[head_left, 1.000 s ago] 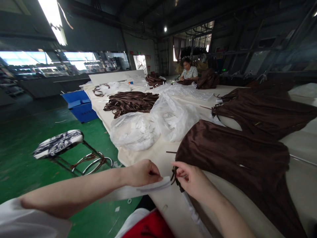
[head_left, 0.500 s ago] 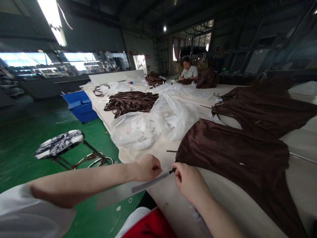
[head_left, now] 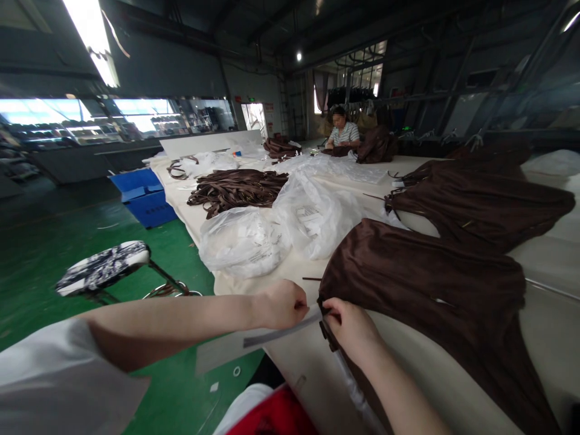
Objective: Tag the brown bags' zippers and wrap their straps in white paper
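My left hand (head_left: pixel 284 304) is closed in a pinch at the table's front corner, its fingertips partly hidden. A clear plastic strip (head_left: pixel 267 340) with a greyish band runs from those fingers down to the left, past the table edge. Close by on the right, my right hand (head_left: pixel 351 329) pinches the near left edge of a dark brown satiny garment (head_left: pixel 421 266), which lies spread over the table. Below the right hand hangs a short dark brown strap end (head_left: pixel 327 336). A thin brown cord (head_left: pixel 311 278) sticks out from the garment's left side.
Two clear plastic bags (head_left: pixel 244 241) with white tags inside lie beyond my hands. Behind them is a heap of brown straps (head_left: pixel 240 187). More brown garments (head_left: pixel 489 199) lie at right. A patterned stool (head_left: pixel 104 266) and blue box (head_left: pixel 147 199) stand at left. A person (head_left: pixel 344 133) sits at the far end.
My left hand has moved right, closer to the right hand, and the plastic strip has shifted with it. The dark strap end now hangs below my right hand.
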Demonstrator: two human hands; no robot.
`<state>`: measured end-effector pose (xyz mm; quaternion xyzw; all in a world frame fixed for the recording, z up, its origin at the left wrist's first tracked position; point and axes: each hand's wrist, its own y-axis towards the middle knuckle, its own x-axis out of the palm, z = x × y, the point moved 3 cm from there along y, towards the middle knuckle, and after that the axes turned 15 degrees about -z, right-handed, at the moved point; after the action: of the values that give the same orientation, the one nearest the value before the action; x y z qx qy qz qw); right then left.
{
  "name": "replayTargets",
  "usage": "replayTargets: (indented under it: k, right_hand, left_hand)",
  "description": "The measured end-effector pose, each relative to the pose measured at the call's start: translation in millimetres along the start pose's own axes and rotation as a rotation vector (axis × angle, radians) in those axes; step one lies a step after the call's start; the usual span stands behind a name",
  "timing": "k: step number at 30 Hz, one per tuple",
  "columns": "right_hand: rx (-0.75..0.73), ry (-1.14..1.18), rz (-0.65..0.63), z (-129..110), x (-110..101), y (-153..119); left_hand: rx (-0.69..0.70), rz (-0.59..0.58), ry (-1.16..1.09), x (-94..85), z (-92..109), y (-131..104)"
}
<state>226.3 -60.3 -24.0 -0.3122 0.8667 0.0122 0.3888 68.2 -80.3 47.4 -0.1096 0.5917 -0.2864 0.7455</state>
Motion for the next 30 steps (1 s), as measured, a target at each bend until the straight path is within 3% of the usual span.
replayTargets:
  k: [5,11,19,25,30]
  right_hand:
    - [-0.085,0.233,-0.021,8,2,5]
    - [0.084,0.151,0.106,27,-4,10]
    - [0.092,0.127,0.106,26,-7,9]
    - [0.185,0.248,-0.003,30,-6,8]
    - [0.186,0.403,-0.158,33,10,13]
  left_hand:
    - [0.019,0.012,0.034,-2.1,7,19]
    - [0.018,0.011,0.067,-5.4,10,35]
    - [0.045,0.063,0.129,-4.7,16,42]
    - [-0.034,0.005,0.188,-0.7,31,44]
    - [-0.052,-0.035,0.142,4.3,27,46]
